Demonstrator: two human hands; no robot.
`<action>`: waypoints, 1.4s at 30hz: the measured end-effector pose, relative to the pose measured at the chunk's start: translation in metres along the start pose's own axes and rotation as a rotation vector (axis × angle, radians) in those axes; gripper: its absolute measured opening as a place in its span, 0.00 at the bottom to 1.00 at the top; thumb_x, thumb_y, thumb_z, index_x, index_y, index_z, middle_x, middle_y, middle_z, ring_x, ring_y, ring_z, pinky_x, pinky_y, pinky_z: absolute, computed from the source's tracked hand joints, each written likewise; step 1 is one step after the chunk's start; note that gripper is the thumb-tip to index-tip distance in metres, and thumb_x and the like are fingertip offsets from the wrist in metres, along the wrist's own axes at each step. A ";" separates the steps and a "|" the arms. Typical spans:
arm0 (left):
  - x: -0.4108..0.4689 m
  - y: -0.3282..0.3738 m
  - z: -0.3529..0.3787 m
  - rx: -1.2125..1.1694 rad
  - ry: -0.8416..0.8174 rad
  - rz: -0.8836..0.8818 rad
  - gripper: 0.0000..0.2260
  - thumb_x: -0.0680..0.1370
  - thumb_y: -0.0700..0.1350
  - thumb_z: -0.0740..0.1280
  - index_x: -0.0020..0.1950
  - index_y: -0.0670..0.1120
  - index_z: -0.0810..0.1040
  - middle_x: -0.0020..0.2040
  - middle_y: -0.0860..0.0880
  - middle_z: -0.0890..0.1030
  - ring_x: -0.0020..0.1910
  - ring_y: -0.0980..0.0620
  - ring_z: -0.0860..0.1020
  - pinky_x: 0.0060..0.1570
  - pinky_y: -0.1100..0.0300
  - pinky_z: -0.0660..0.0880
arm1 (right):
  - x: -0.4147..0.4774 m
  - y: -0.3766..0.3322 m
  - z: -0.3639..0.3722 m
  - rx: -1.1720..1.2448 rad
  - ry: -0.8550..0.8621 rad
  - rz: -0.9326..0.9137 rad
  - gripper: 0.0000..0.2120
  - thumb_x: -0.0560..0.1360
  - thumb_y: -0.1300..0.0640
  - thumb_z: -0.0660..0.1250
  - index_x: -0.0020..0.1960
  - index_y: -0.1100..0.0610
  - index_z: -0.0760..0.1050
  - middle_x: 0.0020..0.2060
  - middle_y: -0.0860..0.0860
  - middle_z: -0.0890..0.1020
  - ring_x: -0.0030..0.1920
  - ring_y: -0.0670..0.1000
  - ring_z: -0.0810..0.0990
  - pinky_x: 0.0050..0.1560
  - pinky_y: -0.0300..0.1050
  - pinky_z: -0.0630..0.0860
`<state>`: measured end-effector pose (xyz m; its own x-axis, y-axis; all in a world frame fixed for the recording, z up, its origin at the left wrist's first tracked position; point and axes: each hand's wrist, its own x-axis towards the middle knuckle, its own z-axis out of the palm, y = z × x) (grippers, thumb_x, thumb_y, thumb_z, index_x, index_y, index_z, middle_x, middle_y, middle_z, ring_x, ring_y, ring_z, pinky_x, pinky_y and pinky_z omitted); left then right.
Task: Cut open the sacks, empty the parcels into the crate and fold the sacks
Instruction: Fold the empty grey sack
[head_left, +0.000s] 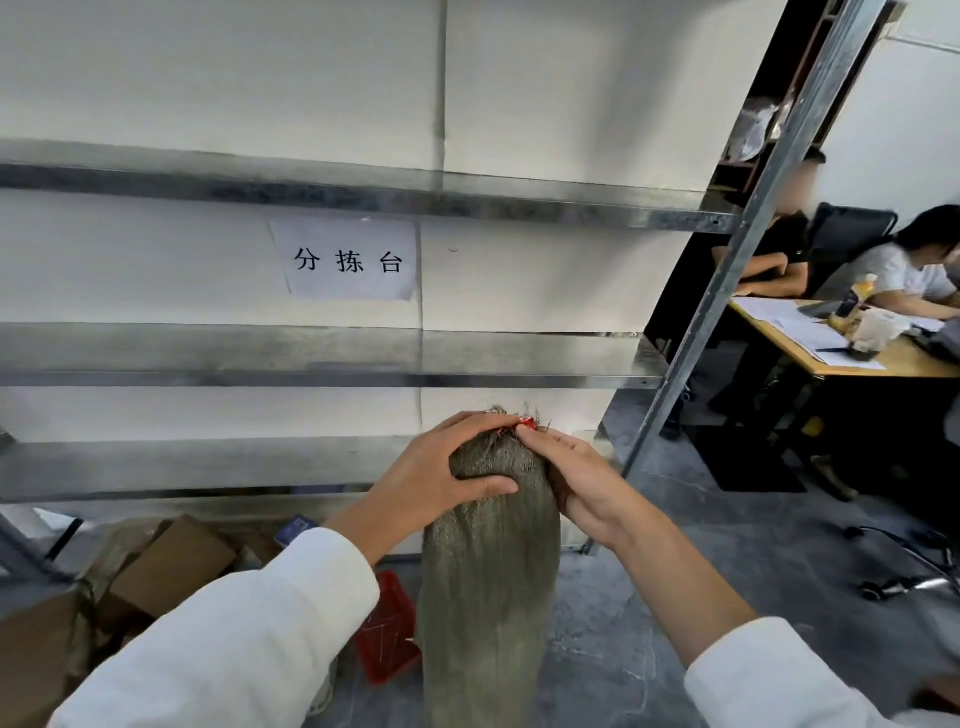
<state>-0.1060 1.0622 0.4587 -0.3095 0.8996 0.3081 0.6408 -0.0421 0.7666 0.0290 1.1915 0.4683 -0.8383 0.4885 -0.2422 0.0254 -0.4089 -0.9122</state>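
Looks like a parcel-sorting depot beside an office: metal shelving (311, 358), a paper sign (348, 260) reading 分拣台, cardboard boxes (171, 566) on concrete floor (675, 597), people (904, 270) seated at a table (917, 364).

Rough woven sack (488, 571); dull galvanized metal shelves (322, 358).

bright, even indoor light, soft shadows, slight overall blur, wide-angle bending at the edges

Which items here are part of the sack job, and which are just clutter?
Job: sack; red tie at its bunched top; left hand and right hand holding the neck; red crate on the floor behind it.
Lying about: cardboard boxes (maybe parcels, unclear); metal shelves; paper sign; desk; chair base.
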 end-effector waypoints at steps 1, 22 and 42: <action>-0.001 -0.001 0.000 -0.020 -0.004 -0.025 0.28 0.68 0.56 0.76 0.66 0.61 0.73 0.60 0.65 0.76 0.60 0.69 0.73 0.57 0.76 0.68 | -0.001 0.002 0.000 0.005 -0.010 0.009 0.11 0.77 0.56 0.67 0.54 0.61 0.81 0.48 0.59 0.84 0.46 0.53 0.84 0.46 0.46 0.82; -0.006 -0.019 -0.008 0.011 -0.023 -0.091 0.32 0.64 0.55 0.80 0.62 0.60 0.67 0.61 0.61 0.70 0.58 0.67 0.71 0.52 0.74 0.71 | 0.032 0.023 0.004 -0.531 0.195 -0.089 0.10 0.78 0.51 0.66 0.45 0.56 0.81 0.42 0.54 0.85 0.47 0.55 0.82 0.53 0.52 0.78; 0.011 -0.004 -0.002 -0.034 -0.018 -0.195 0.11 0.72 0.58 0.71 0.44 0.51 0.81 0.39 0.51 0.82 0.39 0.53 0.81 0.40 0.55 0.78 | -0.016 0.006 -0.010 -0.444 0.123 -0.249 0.07 0.73 0.50 0.72 0.49 0.50 0.80 0.44 0.45 0.86 0.44 0.42 0.84 0.43 0.35 0.78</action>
<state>-0.1134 1.0715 0.4599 -0.4125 0.8998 0.1423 0.5457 0.1189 0.8295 0.0477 1.1890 0.4631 -0.7787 0.6272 -0.0127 0.0842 0.0845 -0.9929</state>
